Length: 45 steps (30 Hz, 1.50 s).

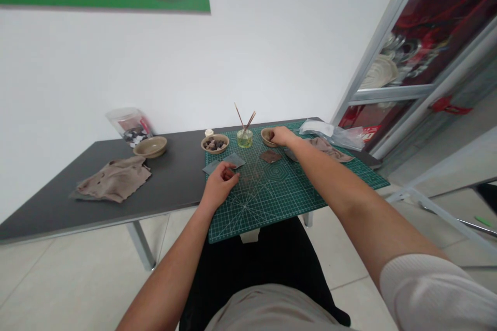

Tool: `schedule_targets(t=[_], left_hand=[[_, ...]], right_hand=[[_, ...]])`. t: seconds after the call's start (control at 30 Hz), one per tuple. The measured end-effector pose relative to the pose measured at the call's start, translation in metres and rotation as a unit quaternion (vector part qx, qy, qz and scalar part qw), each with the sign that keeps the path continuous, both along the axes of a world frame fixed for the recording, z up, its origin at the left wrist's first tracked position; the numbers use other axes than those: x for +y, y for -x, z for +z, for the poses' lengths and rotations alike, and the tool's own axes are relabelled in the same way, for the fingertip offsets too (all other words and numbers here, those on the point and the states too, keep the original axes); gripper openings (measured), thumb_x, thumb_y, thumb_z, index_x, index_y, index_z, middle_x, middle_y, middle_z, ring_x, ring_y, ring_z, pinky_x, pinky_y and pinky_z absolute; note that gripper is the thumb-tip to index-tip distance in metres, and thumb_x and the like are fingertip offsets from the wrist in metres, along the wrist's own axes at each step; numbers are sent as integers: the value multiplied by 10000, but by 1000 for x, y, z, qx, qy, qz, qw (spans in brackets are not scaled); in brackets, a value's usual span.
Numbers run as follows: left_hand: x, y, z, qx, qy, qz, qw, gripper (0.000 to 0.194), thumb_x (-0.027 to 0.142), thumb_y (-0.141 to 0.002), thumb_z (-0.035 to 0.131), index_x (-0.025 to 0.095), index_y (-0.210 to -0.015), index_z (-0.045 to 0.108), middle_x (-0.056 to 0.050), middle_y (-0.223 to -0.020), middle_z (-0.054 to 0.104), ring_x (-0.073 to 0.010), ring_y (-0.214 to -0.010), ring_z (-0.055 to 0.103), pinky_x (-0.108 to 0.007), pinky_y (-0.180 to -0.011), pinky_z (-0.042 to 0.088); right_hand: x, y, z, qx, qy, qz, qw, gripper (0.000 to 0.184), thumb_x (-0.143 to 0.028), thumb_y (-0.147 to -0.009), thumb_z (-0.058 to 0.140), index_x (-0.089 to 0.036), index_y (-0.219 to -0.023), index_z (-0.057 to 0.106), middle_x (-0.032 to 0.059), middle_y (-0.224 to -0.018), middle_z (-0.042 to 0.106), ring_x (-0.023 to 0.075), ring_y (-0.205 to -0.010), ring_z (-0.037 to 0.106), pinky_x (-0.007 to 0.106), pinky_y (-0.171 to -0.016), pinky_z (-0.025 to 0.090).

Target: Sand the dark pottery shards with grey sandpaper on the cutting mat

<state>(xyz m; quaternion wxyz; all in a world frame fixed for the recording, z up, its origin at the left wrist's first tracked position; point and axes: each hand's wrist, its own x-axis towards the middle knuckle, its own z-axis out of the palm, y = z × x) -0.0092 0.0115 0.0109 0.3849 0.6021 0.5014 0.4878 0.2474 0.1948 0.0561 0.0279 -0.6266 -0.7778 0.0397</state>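
Reaching into the small bowl [266, 138], right hand [283, 136] hid its grip — left hand [220, 182] curled, hold unclear — next likely needed steady withdrawal.

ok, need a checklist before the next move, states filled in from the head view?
1. Right hand at the small bowl: ok, it reaches in over the rim.
2. What the right hand holds: cannot tell, its grip is hidden.
3. Left hand empty: cannot tell, its curled grip is unclear.
4. Clear cup upright: ok, thin sticks stand in it.
5. Stone-filled bowl upright: ok.
6. Green mat fully on the table: not ok, its near edge overhangs.
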Motion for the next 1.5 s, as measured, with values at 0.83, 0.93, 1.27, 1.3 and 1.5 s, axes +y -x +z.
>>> schedule_targets(t=[0.83,0.93,1.27,1.3,1.5], left_hand=[[1,1,-2,-17,8,-10,1000,281,379,-739,705,208,-940,608,53,-643,522,-126,-589,481,-257,-590,365],[2,1,-4,-11,8,-8,1000,290,385,-737,709,208,-945,611,50,-650,531,-127,-594,484,-256,-589,362],[0,1,-4,-2,-10,-4,1000,228,328,-772,683,197,-948,622,57,-635,527,-122,-586,483,-250,-579,373],[0,2,-5,0,-12,-4,1000,226,327,-773,682,199,-949,624,59,-633,525,-122,-583,482,-249,-578,372],[2,3,-8,-1,-10,-10,1000,220,332,-793,668,204,-966,622,52,-647,539,-131,-594,498,-254,-585,378]], right_hand=[[-28,32,19,52,-131,4,990,302,-277,-912,555,-149,-1145,697,187,-1149,723,308,-1078,655,368,-917,483],[-45,50,11,93,-143,5,985,268,-327,-922,547,-154,-1090,664,172,-1094,727,303,-1031,663,366,-893,488],[-50,94,-20,221,-84,-47,970,686,-491,-803,741,-79,-1288,486,241,-1303,583,312,-1229,587,406,-1036,453],[-48,96,-22,229,-81,-61,968,690,-496,-802,746,-80,-1287,485,242,-1303,584,312,-1233,587,404,-1036,454],[-31,100,-34,245,-77,-74,964,676,-428,-798,773,-119,-1317,470,211,-1293,628,294,-1225,615,388,-1021,466]])
